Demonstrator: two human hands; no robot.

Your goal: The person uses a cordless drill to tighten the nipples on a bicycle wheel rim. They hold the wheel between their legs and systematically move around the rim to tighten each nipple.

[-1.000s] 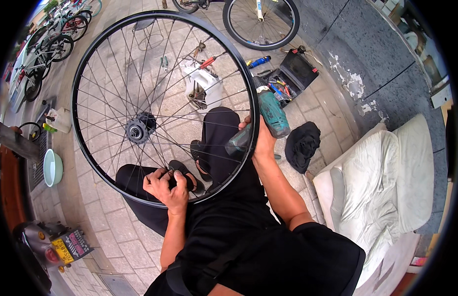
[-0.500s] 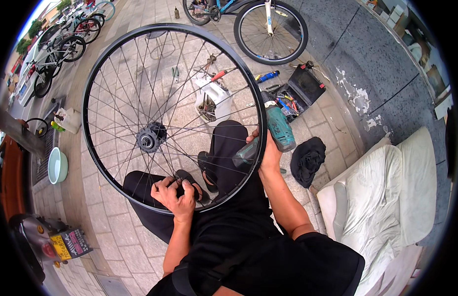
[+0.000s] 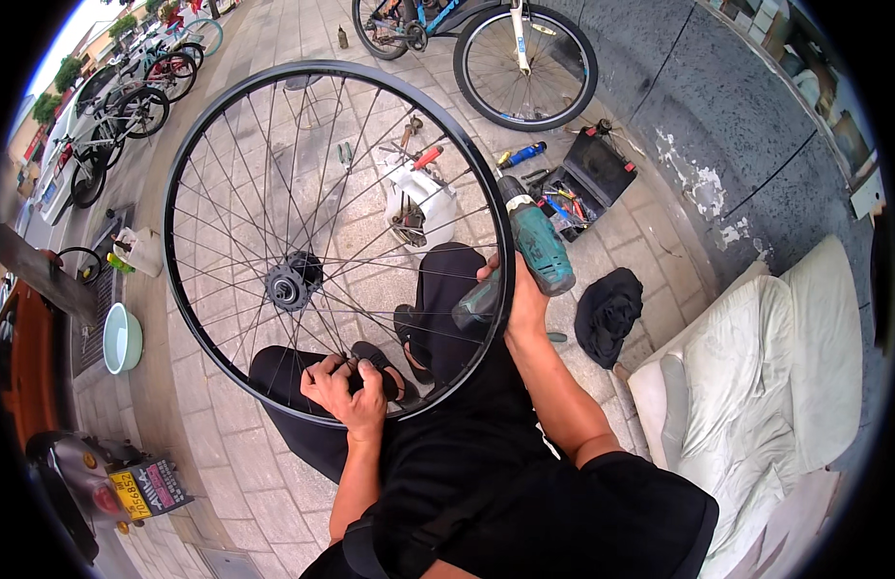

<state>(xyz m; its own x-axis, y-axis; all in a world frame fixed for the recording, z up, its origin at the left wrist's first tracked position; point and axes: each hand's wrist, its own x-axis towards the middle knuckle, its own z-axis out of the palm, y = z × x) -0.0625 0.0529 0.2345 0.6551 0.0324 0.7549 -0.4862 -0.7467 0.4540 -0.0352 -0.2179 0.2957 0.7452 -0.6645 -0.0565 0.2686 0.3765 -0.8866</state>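
Observation:
A bicycle wheel [image 3: 177,227] with a black rim and thin spokes leans over my lap, its dark hub [image 3: 293,281] left of centre. My left hand [image 3: 346,394] is at the rim's near edge, fingers curled in a pinch on a spoke; the fingertips are partly hidden. My right hand [image 3: 526,301] grips the handle of a teal cordless drill [image 3: 542,249] at the wheel's right side. The drill's body points away from me outside the rim, and its battery end shows through the spokes.
Beyond the wheel lie a white container [image 3: 430,205] of parts, pliers [image 3: 345,154] and an open toolbox [image 3: 587,188]. A bicycle [image 3: 524,68] stands at the far side. Black cloth [image 3: 609,317] and a pale cushioned seat [image 3: 737,386] are at right, a basin [image 3: 122,338] at left.
The wheel's far edge has dipped slightly toward me, and the view has shifted a little. Both hands keep their holds, with the drill nearly in the same place.

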